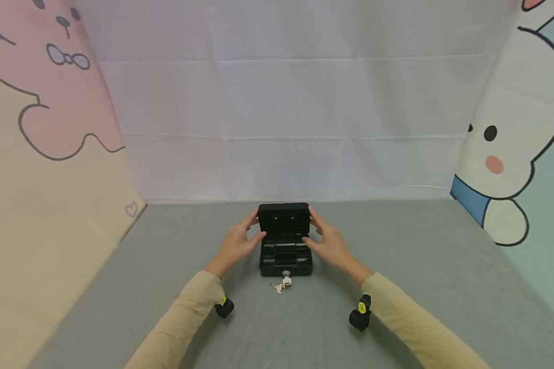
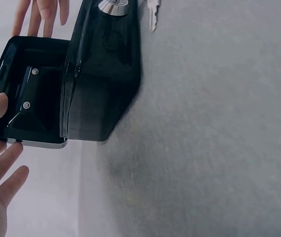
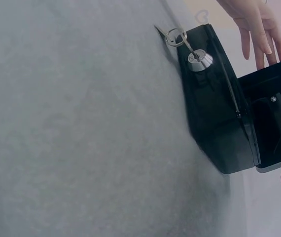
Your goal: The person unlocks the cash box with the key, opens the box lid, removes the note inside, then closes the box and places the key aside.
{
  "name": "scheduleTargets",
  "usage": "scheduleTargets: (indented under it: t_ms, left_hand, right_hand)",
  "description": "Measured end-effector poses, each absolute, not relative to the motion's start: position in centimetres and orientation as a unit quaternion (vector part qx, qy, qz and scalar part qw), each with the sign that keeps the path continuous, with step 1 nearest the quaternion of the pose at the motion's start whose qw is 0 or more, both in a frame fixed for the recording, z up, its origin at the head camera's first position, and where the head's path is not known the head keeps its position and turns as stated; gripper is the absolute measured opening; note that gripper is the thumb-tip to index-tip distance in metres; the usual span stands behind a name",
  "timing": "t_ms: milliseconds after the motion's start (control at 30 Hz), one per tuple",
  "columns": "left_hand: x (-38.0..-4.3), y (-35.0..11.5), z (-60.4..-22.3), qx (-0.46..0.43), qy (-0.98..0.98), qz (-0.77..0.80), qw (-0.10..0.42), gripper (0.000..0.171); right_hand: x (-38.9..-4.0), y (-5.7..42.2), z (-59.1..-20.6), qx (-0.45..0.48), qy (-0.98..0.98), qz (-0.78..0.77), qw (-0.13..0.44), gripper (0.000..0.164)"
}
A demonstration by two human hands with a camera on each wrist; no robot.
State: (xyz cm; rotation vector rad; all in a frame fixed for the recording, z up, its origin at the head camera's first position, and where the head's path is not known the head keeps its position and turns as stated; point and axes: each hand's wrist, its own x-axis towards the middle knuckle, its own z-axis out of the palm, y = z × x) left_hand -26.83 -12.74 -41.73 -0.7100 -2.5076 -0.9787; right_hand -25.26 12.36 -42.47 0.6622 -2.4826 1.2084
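A small black cash box (image 1: pixel 268 269) stands on the grey cloth with its lid (image 1: pixel 283 219) raised. Inside the base, a black insert (image 1: pixel 285 252) shows in the head view. My left hand (image 1: pixel 237 243) grips the lid's left edge, thumb on the inner side and fingers around the outside. At the opposite edge, my right hand (image 1: pixel 330 247) holds the lid the same way. A key sits in the silver lock (image 3: pixel 199 60) on the box's front, and a second key (image 1: pixel 278 288) hangs from the same ring. Two screws (image 2: pixel 35 72) dot the lid's inner face.
Grey cloth (image 1: pixel 166 287) covers the table around the box. Behind it hangs a white creased sheet (image 1: pixel 286 102). Printed cartoon panels (image 1: pixel 64 102) flank the table on both sides. Each wrist carries a small black camera (image 1: pixel 361 313).
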Motion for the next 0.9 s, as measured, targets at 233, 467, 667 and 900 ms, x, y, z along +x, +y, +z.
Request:
scheduleTargets:
  t_ms: [233, 467, 667, 900]
  left_hand:
    - [-27.4, -12.6, -41.8, -0.262, -0.879, -0.364, 0.166, 0.066]
    - [-28.0, -12.7, -42.2, -0.257, -0.877, -0.378, 0.144, 0.068]
    - [-28.2, -12.5, -42.4, -0.253, -0.873, -0.396, 0.132, 0.068]
    - [-28.1, -12.6, -42.6, -0.268, -0.877, -0.376, 0.136, 0.074]
  right_hand:
    - [-25.6, 12.3, -42.6, 0.219, -0.879, 0.403, 0.132, 0.084]
    - [-25.7, 12.1, -42.8, 0.217, -0.88, 0.401, 0.133, 0.085]
    - [-25.7, 11.9, -43.1, 0.214, -0.875, 0.413, 0.136, 0.084]
    - [-25.6, 12.1, -43.2, 0.225, -0.867, 0.42, 0.147, 0.083]
